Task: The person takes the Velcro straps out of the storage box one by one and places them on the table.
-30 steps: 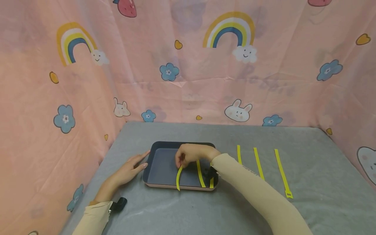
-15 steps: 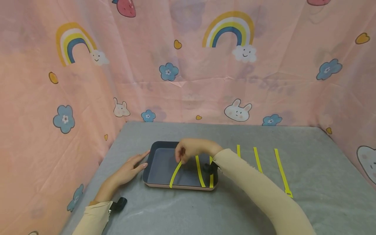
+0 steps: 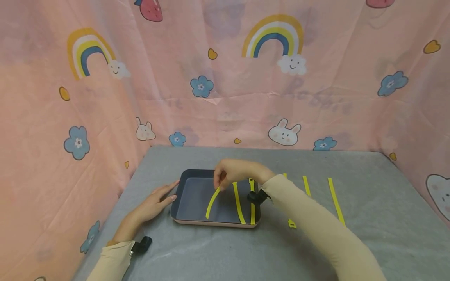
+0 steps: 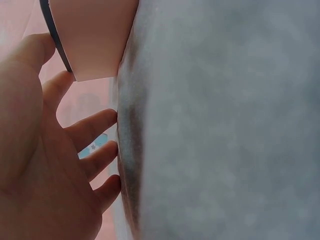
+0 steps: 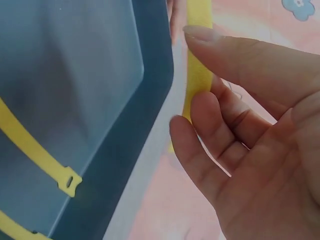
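A rectangular baking pan, dark inside and pink outside, lies on the grey cloth. My left hand rests beside its left end; in the left wrist view, extended fingers touch the pan's pink wall. Above the pan, my right hand pinches a yellow hook-and-loop cable tie between thumb and fingers, and its free end dangles over the pan floor. Two more yellow ties, a middle one and a right one, lie front to back in the pan. The right wrist view shows a slotted head on one.
Right of the pan lie three further yellow ties, a near one, a middle one and a far-right one, partly covered by the right sleeve. A pink patterned curtain encloses the table's back and sides.
My right hand has risen toward the back and slightly right, carrying the tie. Its lower end has left the pan's front rim and now hangs inside. The left hand stays put.
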`<state>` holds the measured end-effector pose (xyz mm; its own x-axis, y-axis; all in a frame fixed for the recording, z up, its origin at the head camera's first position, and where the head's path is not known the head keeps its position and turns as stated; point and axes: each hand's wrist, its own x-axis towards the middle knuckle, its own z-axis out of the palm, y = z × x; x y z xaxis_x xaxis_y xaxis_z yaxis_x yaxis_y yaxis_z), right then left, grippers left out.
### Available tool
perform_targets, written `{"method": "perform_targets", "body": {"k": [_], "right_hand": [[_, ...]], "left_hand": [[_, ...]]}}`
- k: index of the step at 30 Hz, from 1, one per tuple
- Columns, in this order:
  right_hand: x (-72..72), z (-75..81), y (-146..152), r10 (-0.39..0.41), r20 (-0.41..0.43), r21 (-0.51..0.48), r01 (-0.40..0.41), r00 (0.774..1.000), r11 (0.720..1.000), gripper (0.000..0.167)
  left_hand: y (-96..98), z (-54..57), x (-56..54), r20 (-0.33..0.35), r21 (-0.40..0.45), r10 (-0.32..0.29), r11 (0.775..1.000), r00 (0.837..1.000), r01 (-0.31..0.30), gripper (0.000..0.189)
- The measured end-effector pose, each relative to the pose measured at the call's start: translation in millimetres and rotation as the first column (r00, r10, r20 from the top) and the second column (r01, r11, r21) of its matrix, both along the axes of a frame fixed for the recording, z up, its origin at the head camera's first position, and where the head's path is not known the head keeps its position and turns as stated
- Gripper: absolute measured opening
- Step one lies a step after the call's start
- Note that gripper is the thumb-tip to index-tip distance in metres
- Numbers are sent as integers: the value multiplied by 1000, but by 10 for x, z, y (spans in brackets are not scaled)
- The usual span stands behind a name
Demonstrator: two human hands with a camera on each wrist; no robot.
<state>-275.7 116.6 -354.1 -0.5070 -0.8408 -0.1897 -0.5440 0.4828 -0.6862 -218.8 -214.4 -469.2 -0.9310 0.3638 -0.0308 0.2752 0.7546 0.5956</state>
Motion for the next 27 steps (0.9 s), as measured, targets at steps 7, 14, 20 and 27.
{"method": "perform_targets", "body": {"k": [7,14,20,27], "right_hand": [[15,42,189,-51,-16,-38,50,999,998,8],[17,93,477,-126,-18,-82,124,992,989,7],[40,134,792,-195,-64,-116,187,979,976,9],[127,155,1187,-273,-72,-154,260,959,953,4]], "left_hand": [[7,-6,1,6,8,2,1000,1000,-2,60],[3,-10,-4,3,8,4,1000,1000,-4,60],[5,-7,-5,4,4,1,1000,1000,-1,60],[8,8,5,2,7,-3,1000,1000,3,60]]}}
